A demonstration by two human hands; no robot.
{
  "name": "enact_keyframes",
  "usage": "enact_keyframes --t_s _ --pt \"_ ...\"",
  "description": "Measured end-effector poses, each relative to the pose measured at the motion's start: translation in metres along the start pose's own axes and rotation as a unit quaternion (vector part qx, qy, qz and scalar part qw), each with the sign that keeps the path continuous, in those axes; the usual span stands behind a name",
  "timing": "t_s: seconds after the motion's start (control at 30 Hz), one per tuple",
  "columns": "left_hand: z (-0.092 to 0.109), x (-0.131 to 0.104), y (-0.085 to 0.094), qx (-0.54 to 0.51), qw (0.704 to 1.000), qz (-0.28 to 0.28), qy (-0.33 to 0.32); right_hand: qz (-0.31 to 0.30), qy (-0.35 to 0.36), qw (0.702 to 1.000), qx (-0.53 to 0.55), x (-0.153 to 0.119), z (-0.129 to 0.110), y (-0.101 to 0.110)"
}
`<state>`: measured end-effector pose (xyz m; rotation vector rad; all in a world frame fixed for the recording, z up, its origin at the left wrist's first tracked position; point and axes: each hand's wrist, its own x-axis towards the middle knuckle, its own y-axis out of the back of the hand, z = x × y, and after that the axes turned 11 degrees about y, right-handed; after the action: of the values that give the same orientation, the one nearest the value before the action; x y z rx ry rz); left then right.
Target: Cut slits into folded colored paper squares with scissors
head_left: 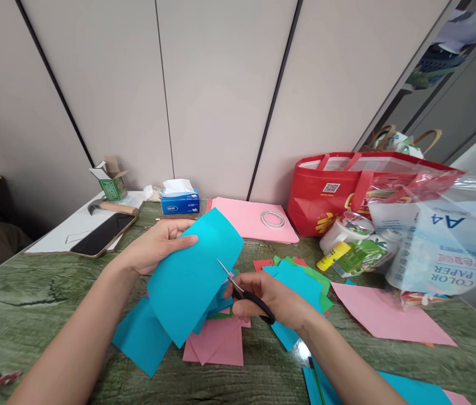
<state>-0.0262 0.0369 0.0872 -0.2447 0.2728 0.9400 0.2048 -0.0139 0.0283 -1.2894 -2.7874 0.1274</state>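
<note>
My left hand (162, 244) pinches the upper left edge of a sheet of blue paper (193, 275), thumb on top, and holds it tilted above the table. In my right hand (263, 298) is a pair of scissors (244, 293) with black handles. One thin blade lies over the front of the blue sheet near its right edge; where the other blade runs I cannot fully make out. Below the sheet lie cut pieces of pink paper (221, 343) and blue paper (143, 337). Right of the scissors is a fanned pile of blue, green and red paper pieces (297, 281).
Along the back stand a tissue box (180, 201), a pink paper stack (242, 216) and a red bag (309, 197). At left lie a phone (103, 233) and a hammer (113, 208). A glue stick (333, 256) and plastic paper packet (444, 247) are at right.
</note>
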Motion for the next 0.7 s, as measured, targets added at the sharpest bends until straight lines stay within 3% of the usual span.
enact_keyframes --t_s 0.7 --pt "0.0005 -0.0005 -0.0001 0.006 1.000 -0.003 -0.006 0.008 -0.009 1.000 -0.004 -0.0006 0.0045 0.0014"
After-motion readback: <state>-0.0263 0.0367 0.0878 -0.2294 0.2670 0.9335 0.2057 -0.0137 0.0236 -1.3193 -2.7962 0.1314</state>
